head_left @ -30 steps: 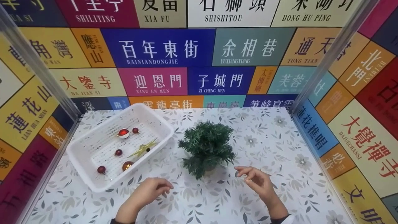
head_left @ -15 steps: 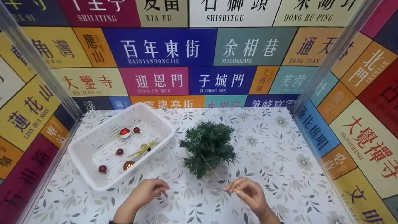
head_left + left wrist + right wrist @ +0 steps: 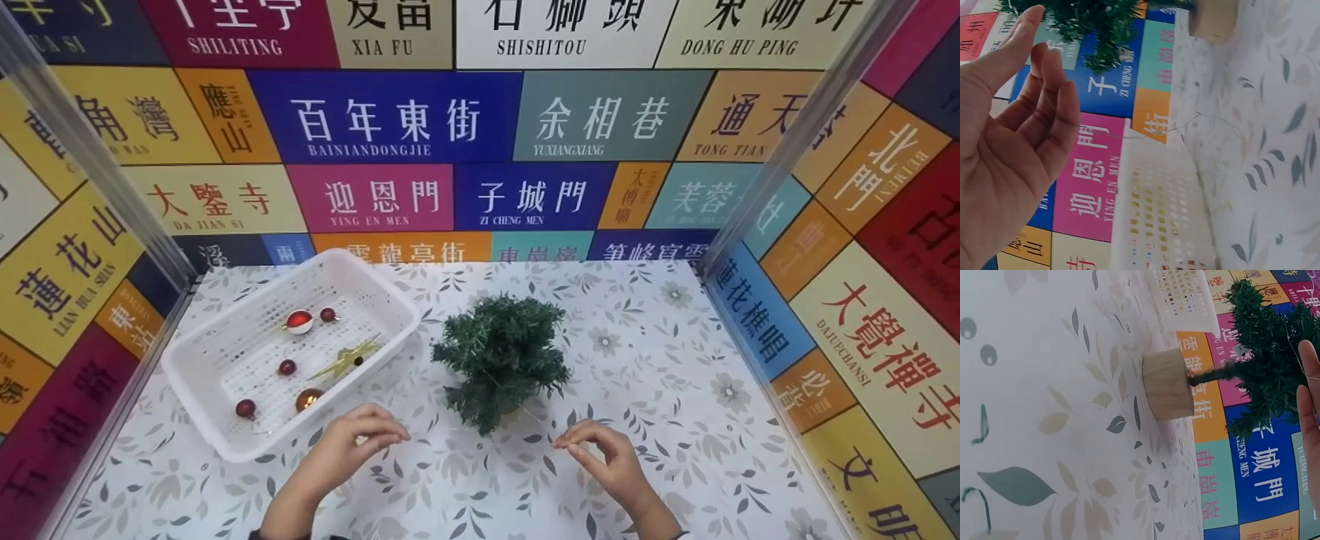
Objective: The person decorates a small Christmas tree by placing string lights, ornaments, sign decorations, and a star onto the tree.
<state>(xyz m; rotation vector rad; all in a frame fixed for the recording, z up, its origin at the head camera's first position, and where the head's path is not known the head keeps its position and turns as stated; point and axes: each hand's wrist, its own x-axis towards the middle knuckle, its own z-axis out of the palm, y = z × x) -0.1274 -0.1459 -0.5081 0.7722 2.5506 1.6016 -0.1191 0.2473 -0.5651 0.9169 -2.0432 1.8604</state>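
Note:
A small green artificial Christmas tree [image 3: 499, 360] stands upright on the table, on a round wooden base [image 3: 1168, 384]. My right hand [image 3: 611, 457] is at the tree's front right, thumb and fingertips pinching a thin wire [image 3: 1294, 346] that runs toward the branches. At the front left, between basket and tree, my left hand [image 3: 356, 442] has thumb and fingers brought together. In the left wrist view, thin wire [image 3: 1129, 137] trails from beside its curled fingers and more shows by the thumb tip; the pinch itself is partly hidden. Neither hand touches the tree.
A white perforated basket [image 3: 202, 405] stands left of the tree. It holds several red baubles [image 3: 286, 367], a red-and-white ball [image 3: 298, 322], a shiny amber ball [image 3: 309, 399] and a gold star [image 3: 345, 360]. Printed panels [image 3: 382, 116] enclose the table [image 3: 637, 337].
My right hand has come down and toward me from beside the tree, then shifted slightly back right. The left hand has moved slightly forward, its fingers drawn together. Tree and basket stay put.

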